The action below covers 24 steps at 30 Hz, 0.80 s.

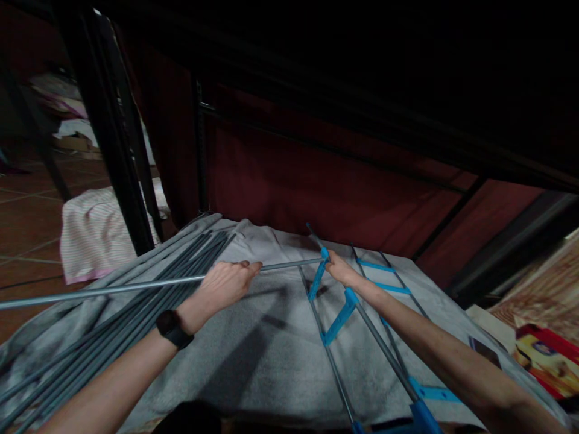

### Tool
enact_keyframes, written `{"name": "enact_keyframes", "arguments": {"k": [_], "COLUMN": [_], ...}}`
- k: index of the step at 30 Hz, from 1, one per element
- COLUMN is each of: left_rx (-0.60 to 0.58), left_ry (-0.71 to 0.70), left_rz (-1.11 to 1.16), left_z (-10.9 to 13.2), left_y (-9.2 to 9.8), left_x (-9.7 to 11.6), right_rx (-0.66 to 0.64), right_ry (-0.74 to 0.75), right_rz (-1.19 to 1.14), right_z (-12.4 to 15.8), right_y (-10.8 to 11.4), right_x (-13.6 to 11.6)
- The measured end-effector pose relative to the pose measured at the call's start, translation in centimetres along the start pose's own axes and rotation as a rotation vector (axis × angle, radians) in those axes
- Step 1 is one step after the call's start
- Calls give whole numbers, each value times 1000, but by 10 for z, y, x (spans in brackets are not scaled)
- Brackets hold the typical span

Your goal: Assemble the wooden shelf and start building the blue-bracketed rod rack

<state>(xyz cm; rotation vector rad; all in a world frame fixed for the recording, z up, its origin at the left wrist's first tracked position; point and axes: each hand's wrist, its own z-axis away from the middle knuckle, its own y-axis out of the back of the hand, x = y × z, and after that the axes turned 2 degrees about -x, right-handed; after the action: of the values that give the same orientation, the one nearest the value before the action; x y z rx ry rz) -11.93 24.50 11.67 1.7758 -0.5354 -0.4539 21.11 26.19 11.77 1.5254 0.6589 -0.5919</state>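
Observation:
My left hand (226,282) is closed around a long grey metal rod (113,289) that runs level from the far left to a blue plastic connector (324,254). My right hand (340,271) grips that connector where the rod meets it. The connector belongs to a partly built frame (348,313) of grey rods and blue cross pieces lying on a grey cloth (266,343). A black watch sits on my left wrist.
A bundle of several loose grey rods (136,301) lies on the cloth at the left. A dark red fabric wall (316,181) with black bars stands behind. A striped pink cloth (94,235) lies on the tiled floor at left; colourful boxes (543,355) at right.

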Motion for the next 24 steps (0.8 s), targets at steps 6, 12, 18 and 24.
{"name": "enact_keyframes", "arguments": {"k": [6,12,18,24], "left_rx": [-36,-80,-84,-100], "left_ry": [-3,13,-7,-5], "left_rz": [49,109,146,145], "left_z": [-4,-5,-15,-18], "left_y": [-3,-11,-1,-3], "left_x": [-7,-10,-14,-16], "right_rx": [48,54,72,87], "right_ry": [18,6,-15,-66], "right_rz": [61,57,59,83], "right_z": [0,0,1,1], "right_y": [-5,-6,-6,-7], "right_x": [-1,-1,0,0]}}
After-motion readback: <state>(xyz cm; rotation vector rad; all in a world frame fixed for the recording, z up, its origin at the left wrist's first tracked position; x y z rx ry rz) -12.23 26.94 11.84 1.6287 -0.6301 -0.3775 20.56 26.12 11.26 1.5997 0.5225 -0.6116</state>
